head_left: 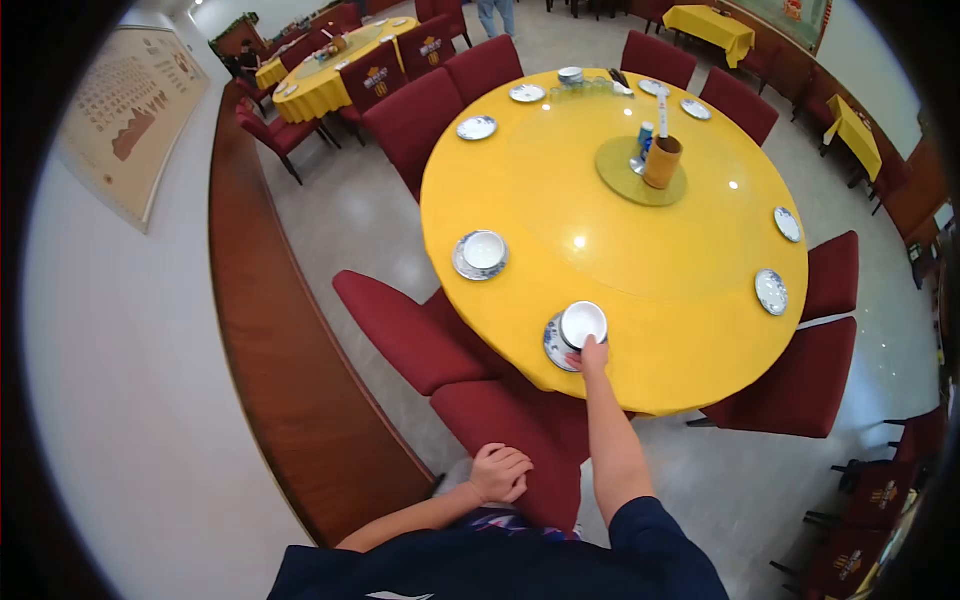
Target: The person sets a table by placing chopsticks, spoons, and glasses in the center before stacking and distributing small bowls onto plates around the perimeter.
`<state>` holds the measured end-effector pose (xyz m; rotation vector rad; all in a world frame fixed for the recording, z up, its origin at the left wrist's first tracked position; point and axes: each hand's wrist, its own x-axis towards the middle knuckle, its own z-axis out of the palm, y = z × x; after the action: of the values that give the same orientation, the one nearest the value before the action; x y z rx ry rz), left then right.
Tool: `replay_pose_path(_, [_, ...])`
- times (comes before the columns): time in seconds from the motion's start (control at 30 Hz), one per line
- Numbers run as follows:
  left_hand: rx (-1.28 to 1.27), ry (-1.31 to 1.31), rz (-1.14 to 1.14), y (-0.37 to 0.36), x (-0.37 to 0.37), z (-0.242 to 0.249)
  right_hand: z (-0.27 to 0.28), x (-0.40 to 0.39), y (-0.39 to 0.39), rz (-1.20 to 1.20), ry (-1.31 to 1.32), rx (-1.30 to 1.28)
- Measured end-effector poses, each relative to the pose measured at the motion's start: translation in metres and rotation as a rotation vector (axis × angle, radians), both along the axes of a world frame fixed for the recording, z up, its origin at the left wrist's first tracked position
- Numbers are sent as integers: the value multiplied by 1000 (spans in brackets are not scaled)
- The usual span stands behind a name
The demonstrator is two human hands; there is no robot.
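My right hand reaches over the near edge of the yellow round table and is closed on a white bowl, thumb at its near rim. The bowl sits over a blue-patterned plate, part of which is hidden by the bowl and fingers. My left hand lies by my waist with its fingers curled over the top of a dark red chair back. Left along the table edge, another white bowl rests on a patterned saucer.
More patterned plates, such as this plate, lie around the yellow table. At its middle, a round turntable board bears a wooden holder and a blue can. Glasses stand at the far side. Red chairs ring the table.
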<state>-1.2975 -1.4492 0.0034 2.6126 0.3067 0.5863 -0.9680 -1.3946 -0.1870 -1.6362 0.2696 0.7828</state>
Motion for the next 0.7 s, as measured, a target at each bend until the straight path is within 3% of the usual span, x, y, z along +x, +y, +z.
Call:
replay_pose_path(0.03, [20,25,-15,2,-1,3,43,-14,-4,-45,110,118])
replay_pose_path(0.17, [8,7,-16,3,-3,9,35,-15,-3,-19,148,134])
replay_pose_path(0.23, [-7,12,-23,8,-7,7,32,-18,4,-121,149,208])
replay_pose_path(0.37, [-123,19,-312,49,-15,5,6,-14,8,-67,58,173])
replay_pose_path(0.47, [-112,-102,-464,103,-27,2,30,-19,20,-145,113,154])
replay_pose_path(0.5, [-137,43,-464,129,-34,7,29,-19,17,-184,159,133])
replay_pose_path(0.6, [-165,-132,-202,226,-70,27,-10,-5,4,-231,221,177])
replay_pose_path(0.7, [-61,-146,54,327,-109,22,13,-23,31,-403,172,229])
